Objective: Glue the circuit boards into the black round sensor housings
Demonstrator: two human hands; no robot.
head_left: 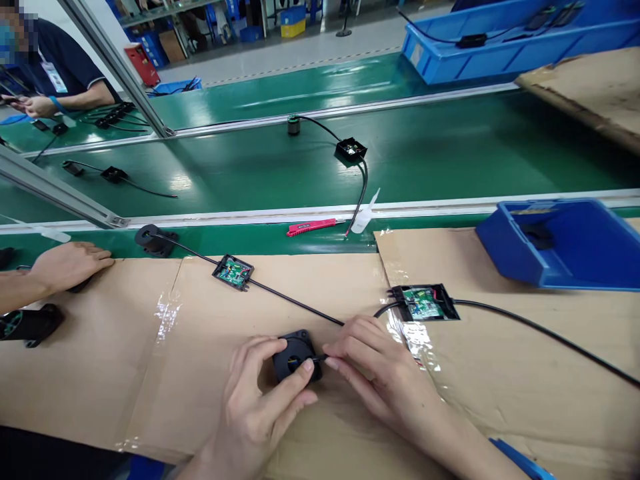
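My left hand (pixel 260 393) grips a small black round housing (pixel 294 355) on the cardboard-covered bench, thumb and fingers around it. My right hand (pixel 373 363) pinches the black cable (pixel 385 308) where it enters the housing. That cable leads to an open black box with a green circuit board (pixel 425 302) just beyond my right hand. A second open box with a green board (pixel 233 271) lies to the upper left, wired to another black round part (pixel 154 240).
A co-worker's hand (pixel 67 263) rests on the bench at the left. A blue bin (pixel 565 243) sits at the right. A red cutter (pixel 311 227) and a white nozzle bottle (pixel 364 213) lie by the green conveyor (pixel 450 153), which carries more wired units (pixel 351 150).
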